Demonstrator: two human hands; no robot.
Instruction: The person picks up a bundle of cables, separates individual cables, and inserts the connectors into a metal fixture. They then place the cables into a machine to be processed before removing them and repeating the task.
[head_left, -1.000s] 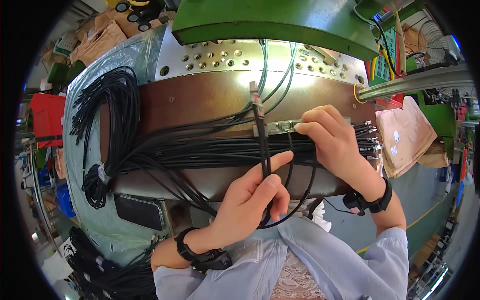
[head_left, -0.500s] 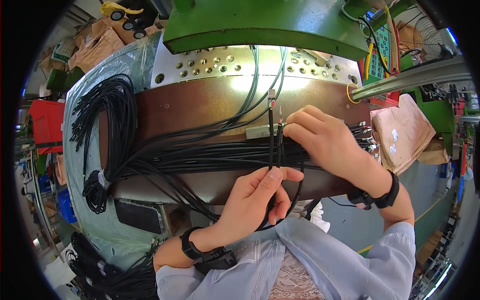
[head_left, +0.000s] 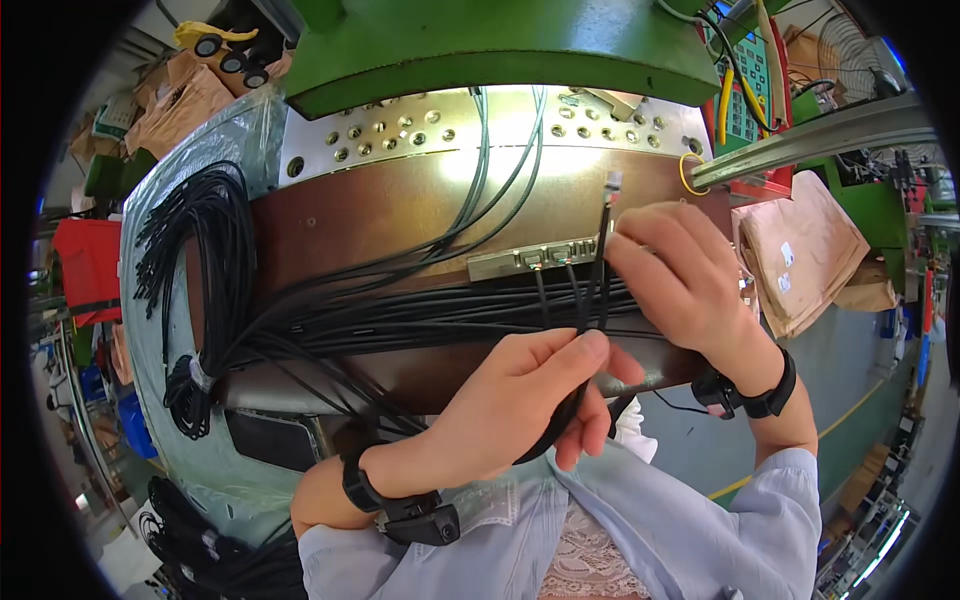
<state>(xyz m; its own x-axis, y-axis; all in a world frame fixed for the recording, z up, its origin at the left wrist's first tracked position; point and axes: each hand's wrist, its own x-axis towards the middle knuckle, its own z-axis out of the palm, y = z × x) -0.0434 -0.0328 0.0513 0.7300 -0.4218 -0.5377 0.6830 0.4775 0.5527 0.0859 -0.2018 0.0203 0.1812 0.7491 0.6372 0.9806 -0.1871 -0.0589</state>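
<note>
My left hand (head_left: 535, 395) is closed around black cables (head_left: 597, 300), thumb on top, above the near edge of the brown bench. One cable stands up from it, ending in a small silver connector (head_left: 613, 184) with a bit of red below. My right hand (head_left: 685, 270) pinches close to that end, its fingertips against the cable; the exact grip is partly hidden. Just behind the hands lies a narrow metal fixture bar (head_left: 495, 265). Two cable ends with small coloured wires rest in its slots. A bundle of black cables (head_left: 380, 325) runs across the bench beneath my hands.
A tied coil of black cables (head_left: 215, 250) hangs at the left, beside a dark phone-like slab (head_left: 270, 438). The green machine body (head_left: 500, 55) overhangs a perforated metal plate (head_left: 375, 140). A metal arm (head_left: 820, 135) juts in from the right, above brown paper packages (head_left: 800, 250).
Both hands have moved right with the cables, uncovering the slots of the metal bar. The connector end has shifted right and tilts slightly. The whole view has slid a little.
</note>
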